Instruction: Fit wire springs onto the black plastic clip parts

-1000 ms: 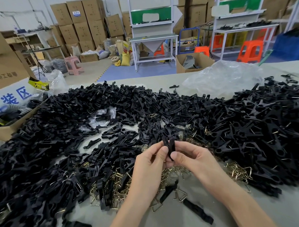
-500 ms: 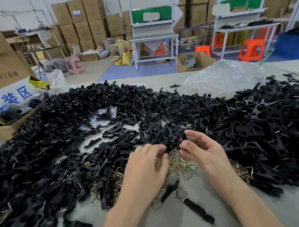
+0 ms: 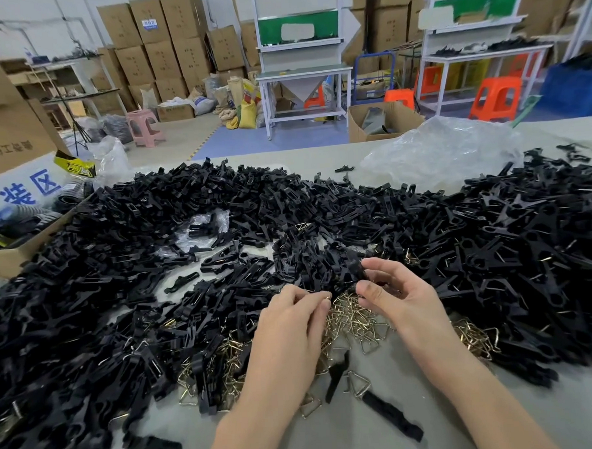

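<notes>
Hands parted since a second ago — left hand [image 3: 289, 333] down on the wire springs [image 3: 354, 318], right hand [image 3: 406, 297] keeping one clip part [image 3: 356, 271]
Grey table [image 3: 331, 440] carries a broad heap of black clip parts [image 3: 120, 266], the springs tangled at its near side. Left fingers curl tip-down into that tangle — whether they pinch one I cannot tell. Right thumb and forefinger pinch the clip part just above the springs

Loose black clip parts [image 3: 127, 272] are sprawling in a wide heap; brassy wire springs [image 3: 354, 318] are lying tangled, apparently unfitted, at its near edge.
</notes>
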